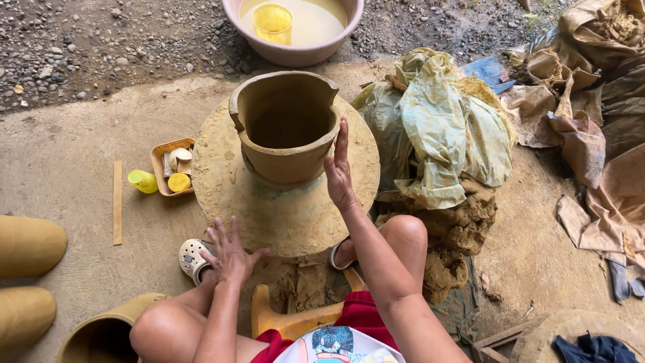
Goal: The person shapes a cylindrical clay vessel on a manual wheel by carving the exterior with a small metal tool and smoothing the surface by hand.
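Observation:
A wet brown clay pot [285, 128] with thick walls stands on a round clay-smeared turntable [269, 208] on the ground. My right hand [339, 171] is flat and upright, fingers together, its palm against the pot's right outer wall. My left hand [228, 252] rests with fingers spread on the turntable's near left edge. Neither hand holds anything. I sit on a low yellow stool [289, 319] with my knees either side of the turntable.
A pink basin [295, 50] of cloudy water with a yellow cup [272, 22] sits beyond the pot. A small tray of tools [171, 165] lies left. Plastic sheets [437, 128] cover a clay heap [460, 222] on the right. Finished pots [27, 245] stand at left.

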